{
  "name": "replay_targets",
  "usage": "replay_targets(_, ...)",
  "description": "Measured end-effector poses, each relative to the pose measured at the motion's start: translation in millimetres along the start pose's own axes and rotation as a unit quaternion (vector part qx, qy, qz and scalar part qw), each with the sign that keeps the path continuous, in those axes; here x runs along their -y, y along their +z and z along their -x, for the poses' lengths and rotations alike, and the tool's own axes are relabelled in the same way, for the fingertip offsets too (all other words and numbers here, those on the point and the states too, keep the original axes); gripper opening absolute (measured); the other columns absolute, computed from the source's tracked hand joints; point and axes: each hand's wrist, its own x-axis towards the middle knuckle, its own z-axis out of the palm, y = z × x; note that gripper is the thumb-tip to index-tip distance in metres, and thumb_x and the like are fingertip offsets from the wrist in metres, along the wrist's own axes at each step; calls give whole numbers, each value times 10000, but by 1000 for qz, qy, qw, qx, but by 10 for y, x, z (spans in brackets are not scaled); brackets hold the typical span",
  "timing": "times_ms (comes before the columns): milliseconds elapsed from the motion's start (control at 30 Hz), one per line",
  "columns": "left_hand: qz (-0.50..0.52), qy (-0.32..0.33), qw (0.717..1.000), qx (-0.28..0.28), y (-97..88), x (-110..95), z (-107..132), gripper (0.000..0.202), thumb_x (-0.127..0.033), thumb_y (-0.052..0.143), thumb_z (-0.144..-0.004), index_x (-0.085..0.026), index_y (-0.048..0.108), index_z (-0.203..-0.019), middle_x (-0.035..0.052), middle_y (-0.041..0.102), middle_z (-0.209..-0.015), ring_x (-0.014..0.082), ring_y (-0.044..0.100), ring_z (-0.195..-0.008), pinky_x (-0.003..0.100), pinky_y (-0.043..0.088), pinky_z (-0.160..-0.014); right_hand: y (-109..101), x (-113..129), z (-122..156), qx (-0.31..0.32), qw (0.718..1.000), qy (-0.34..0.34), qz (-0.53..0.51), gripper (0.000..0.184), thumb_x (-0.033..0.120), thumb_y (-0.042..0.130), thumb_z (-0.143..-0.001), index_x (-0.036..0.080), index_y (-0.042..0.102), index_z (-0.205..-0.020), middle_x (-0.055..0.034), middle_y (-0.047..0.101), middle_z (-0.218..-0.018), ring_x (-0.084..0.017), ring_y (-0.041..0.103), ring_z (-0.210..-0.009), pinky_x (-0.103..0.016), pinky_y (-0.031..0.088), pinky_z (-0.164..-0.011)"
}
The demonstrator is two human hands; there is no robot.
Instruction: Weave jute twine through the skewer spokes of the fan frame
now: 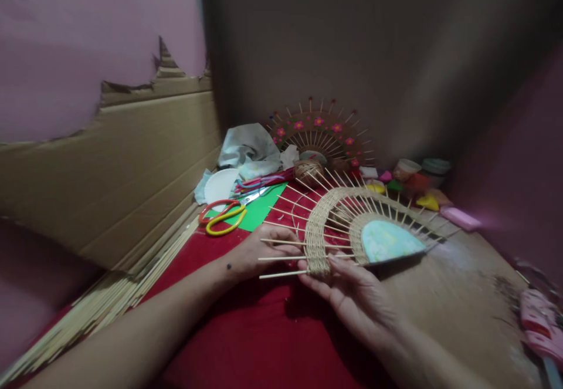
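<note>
A half-round fan of thin wooden sticks [317,230] is held up in front of me, with twine woven through the sticks in an outer band and a smaller inner one. At its centre is a pale blue-green half disc [389,241]. My left hand [259,251] grips the fan from the left, its fingers partly hidden behind the lower sticks. Near the lower end of the outer band, my right hand [358,298] has its thumb in front and its fingers beneath, closed on the same fan.
Scissors with red and yellow handles [226,216] lie on green paper [259,210] over red cloth [233,336]. Behind are a twine ball [308,173] and a flowered fan [317,122]. Long sticks [114,295] lie along the cardboard [145,142]. Small coloured packets [460,217] sit at right.
</note>
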Motion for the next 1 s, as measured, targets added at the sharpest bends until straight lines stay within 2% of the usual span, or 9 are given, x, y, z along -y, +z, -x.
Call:
replay_targets(133,-72,-51,995,47,-173,-186,69,222,-344,649,-711,-125,634,-738,14,594,-665,98,504,-588,211,363,-545,2,-1,0,-23,1000,-13,-4,99,47,621,-701,135,593,-738,-54,671,-815,-228,625,-848,-501,446,-870)
replay_targets(267,-132,-74,983,106,-411,-308,129,230,-359,653,-705,-131,632,-718,-6,553,-604,89,465,-542,214,343,-521,13,9,-11,-17,1000,-4,4,69,63,617,-706,118,603,-744,-80,672,-825,-233,625,-834,-493,448,-867)
replay_targets(333,-166,-60,976,129,-505,-335,146,210,-348,659,-701,-139,637,-704,-3,559,-624,101,483,-581,224,365,-558,13,13,-13,-16,1000,2,7,54,70,613,-712,104,612,-754,-105,673,-840,-242,623,-838,-497,444,-868)
replay_targets(433,-220,-6,964,152,-598,-359,160,176,-328,664,-704,-152,659,-694,13,594,-686,129,519,-686,263,401,-695,0,17,-18,-18,1000,3,4,62,74,608,-717,94,621,-774,-120,672,-858,-250,621,-853,-489,444,-870)
replay_targets(567,-198,30,965,171,-664,-396,192,112,-282,675,-699,-171,679,-714,24,626,-717,151,541,-759,319,379,-845,-27,23,-24,-17,1000,1,-9,40,74,614,-714,104,619,-740,-91,673,-802,-242,631,-822,-497,442,-873)
replay_targets(667,-148,50,977,144,-671,-437,239,85,-252,683,-679,-169,669,-672,32,613,-685,156,535,-715,332,400,-808,-36,26,-20,-29,1000,1,-9,28,82,631,-702,102,627,-723,-96,676,-798,-248,631,-832,-505,434,-882)
replay_targets(767,-109,55,991,58,-652,-454,267,127,-261,673,-681,-166,642,-602,37,599,-647,150,522,-657,306,418,-711,-23,29,-9,-36,999,-1,-4,21,84,642,-691,101,632,-697,-103,678,-794,-248,631,-833,-504,431,-884)
replay_targets(867,-99,7,995,-21,-628,-422,240,132,-288,654,-701,-170,646,-640,26,605,-629,130,527,-604,251,404,-597,6,41,1,-32,999,-3,-4,23,89,650,-686,106,635,-692,-100,681,-792,-238,633,-822,-487,436,-880)
replay_targets(1000,-92,-62,993,-35,-526,-352,161,157,-313,650,-701,-156,661,-704,13,598,-594,106,522,-543,221,396,-537,32,70,13,-26,1000,12,-6,51,85,656,-664,108,629,-700,-108,688,-807,-237,637,-823,-445,455,-854)
